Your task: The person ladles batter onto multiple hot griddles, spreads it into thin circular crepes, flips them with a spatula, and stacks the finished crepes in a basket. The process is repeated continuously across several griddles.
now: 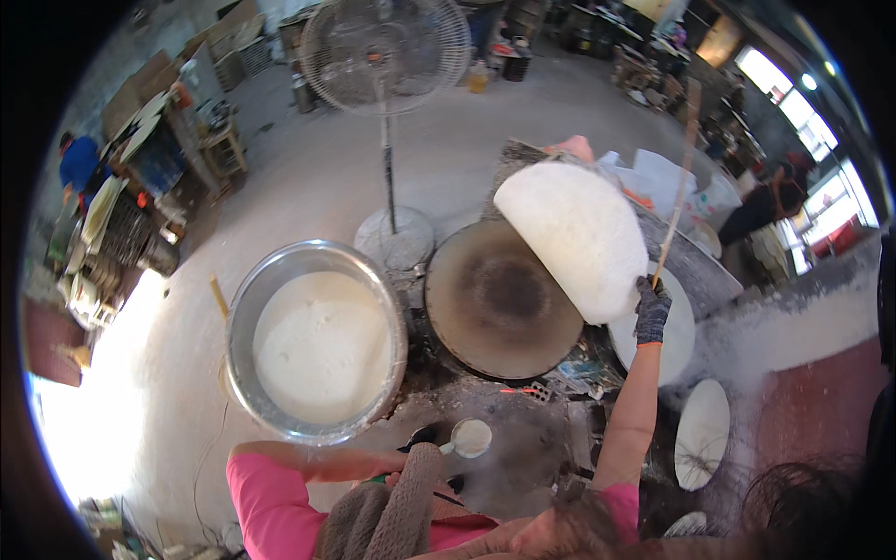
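My right hand, in a dark grey knit glove with an orange cuff, grips a long thin wooden stick. Beside it hangs a large thin white pancake sheet in a half-round shape, overlapping the right part of a round, browned griddle. A wide metal basin of white batter stands left of the griddle. Low in front of me, my left hand is partly hidden by a brown knitted cloth; it is closed on the green handle of a ladle, whose round bowl holds pale batter.
A pedestal fan stands beyond the basin. Right of the griddle are a pale round surface, a grey board and white plastic bags. A person in blue is far left, another in dark clothing far right.
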Action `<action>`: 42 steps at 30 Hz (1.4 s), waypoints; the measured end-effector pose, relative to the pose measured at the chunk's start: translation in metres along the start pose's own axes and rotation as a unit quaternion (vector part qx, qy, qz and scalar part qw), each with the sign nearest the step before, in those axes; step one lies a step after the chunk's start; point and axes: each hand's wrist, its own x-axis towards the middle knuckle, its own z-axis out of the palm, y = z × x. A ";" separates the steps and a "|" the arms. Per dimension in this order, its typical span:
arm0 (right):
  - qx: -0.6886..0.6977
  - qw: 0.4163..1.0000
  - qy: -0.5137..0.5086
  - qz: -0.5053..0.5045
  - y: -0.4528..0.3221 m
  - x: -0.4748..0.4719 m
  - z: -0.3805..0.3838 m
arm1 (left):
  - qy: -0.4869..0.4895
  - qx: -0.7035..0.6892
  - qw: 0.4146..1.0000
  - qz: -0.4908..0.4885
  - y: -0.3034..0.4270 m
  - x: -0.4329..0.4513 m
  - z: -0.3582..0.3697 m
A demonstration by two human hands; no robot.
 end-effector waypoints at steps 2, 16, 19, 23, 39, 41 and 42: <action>0.075 0.992 0.104 0.022 0.008 -0.002 -0.038 | 0.005 0.020 1.000 -0.024 -0.001 0.014 0.006; 0.062 0.835 0.539 0.092 0.108 -0.334 -0.522 | 0.168 0.337 0.887 -0.266 -0.127 0.173 0.058; 0.151 0.755 0.622 0.144 0.072 -0.524 -0.637 | 0.149 0.388 0.851 -0.320 -0.209 0.224 0.072; 0.085 0.680 0.719 0.112 0.026 -0.780 -0.736 | 0.164 0.451 0.795 -0.370 -0.314 0.278 0.094; 0.142 0.015 0.979 0.144 0.133 -1.339 -0.703 | 0.174 0.551 0.723 -0.379 -0.485 0.339 0.117; 0.161 0.007 0.973 0.167 0.142 -1.343 -0.698 | 0.179 0.555 0.722 -0.373 -0.488 0.339 0.117; 0.189 -0.001 0.969 0.161 0.143 -1.342 -0.697 | 0.179 0.558 0.720 -0.371 -0.489 0.340 0.118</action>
